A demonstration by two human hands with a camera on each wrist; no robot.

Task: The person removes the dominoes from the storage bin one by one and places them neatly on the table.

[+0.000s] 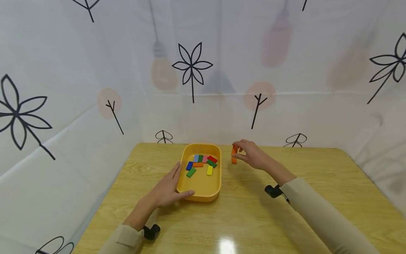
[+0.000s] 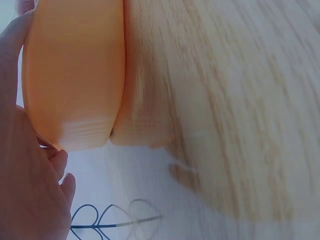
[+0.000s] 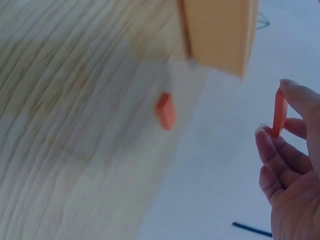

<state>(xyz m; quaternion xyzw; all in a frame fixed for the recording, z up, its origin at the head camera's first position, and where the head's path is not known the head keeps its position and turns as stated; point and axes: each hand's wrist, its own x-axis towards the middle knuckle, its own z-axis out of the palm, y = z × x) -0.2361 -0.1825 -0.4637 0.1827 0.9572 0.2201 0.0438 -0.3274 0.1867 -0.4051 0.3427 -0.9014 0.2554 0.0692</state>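
Observation:
My left hand [image 1: 166, 188] rests against the left side of a yellow plastic tray [image 1: 203, 192], fingers fairly straight along its wall and thumb over the near rim. The left wrist view shows the tray's outer wall [image 2: 75, 75] beside that hand [image 2: 35, 185]. To the right of the tray, my right hand [image 1: 250, 154] pinches a thin orange block [image 3: 280, 114] between thumb and fingertips. A second orange block [image 3: 166, 111] stands on the table, apart from the held one in the right wrist view. From the head, the two blocks nearly line up.
Several small coloured blocks lie in the tray, among them a yellow block [image 1: 210, 170], a blue block [image 1: 189, 165] and a red block [image 1: 212, 159]. Beneath is a wood-grain table [image 1: 253, 218]. A white patterned curtain [image 1: 222, 116] hangs at its far edge and sides.

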